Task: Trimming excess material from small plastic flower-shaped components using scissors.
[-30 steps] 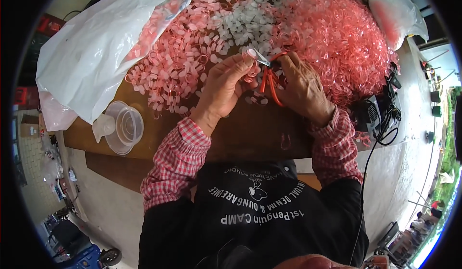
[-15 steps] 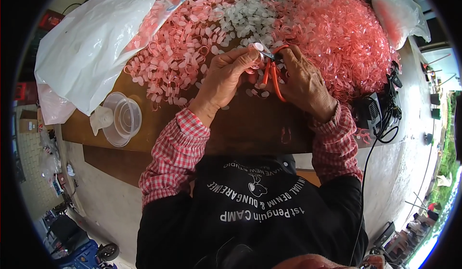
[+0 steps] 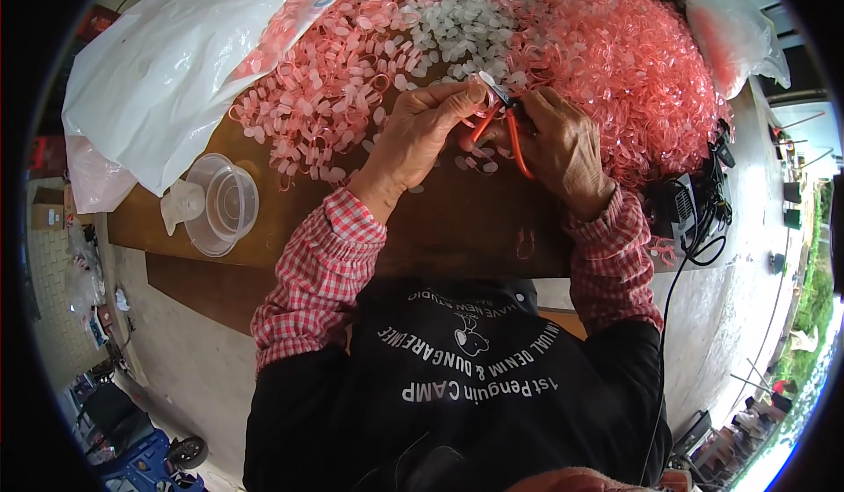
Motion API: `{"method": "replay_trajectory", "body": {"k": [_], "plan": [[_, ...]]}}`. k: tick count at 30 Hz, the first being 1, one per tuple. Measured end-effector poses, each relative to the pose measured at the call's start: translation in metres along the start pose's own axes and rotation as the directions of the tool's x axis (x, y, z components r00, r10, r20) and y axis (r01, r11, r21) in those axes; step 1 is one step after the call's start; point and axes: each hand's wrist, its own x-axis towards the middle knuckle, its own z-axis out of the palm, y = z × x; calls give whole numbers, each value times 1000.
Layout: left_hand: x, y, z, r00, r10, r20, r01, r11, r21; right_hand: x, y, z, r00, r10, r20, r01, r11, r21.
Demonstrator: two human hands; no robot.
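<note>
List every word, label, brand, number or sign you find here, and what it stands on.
Black garment: white lettering, upside down in this view, arching around a small white figure; legible, but I won't copy its wording.
White bag: a bluish patch by its upper right edge, too blurred to read.
Brown carton, far left: a small pale patch, too small to read.
Orange-handled scissors and pink pieces: no lettering visible.

Left hand (image 3: 417, 138) pinches a small pink piece (image 3: 486, 79); right hand (image 3: 567, 149) holds red-handled scissors (image 3: 516, 140), blades at the piece. Bench (image 3: 422, 237): clear tub (image 3: 232, 211) by the near left corner (white bag (image 3: 185, 74) beyond, along the left edge); pink heap (image 3: 620, 70) toward the right edge.
</note>
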Motion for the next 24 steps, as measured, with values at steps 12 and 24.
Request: {"method": "replay_trajectory", "body": {"k": [12,24], "plan": [[-4,10,8,999,-11,31,4,978,208,2,9,7,962,271,26,-210,678,705],[-4,-2,8,984,169,55,-178,938,299,1,8,4,967,204,153,-252,676,693]]}}
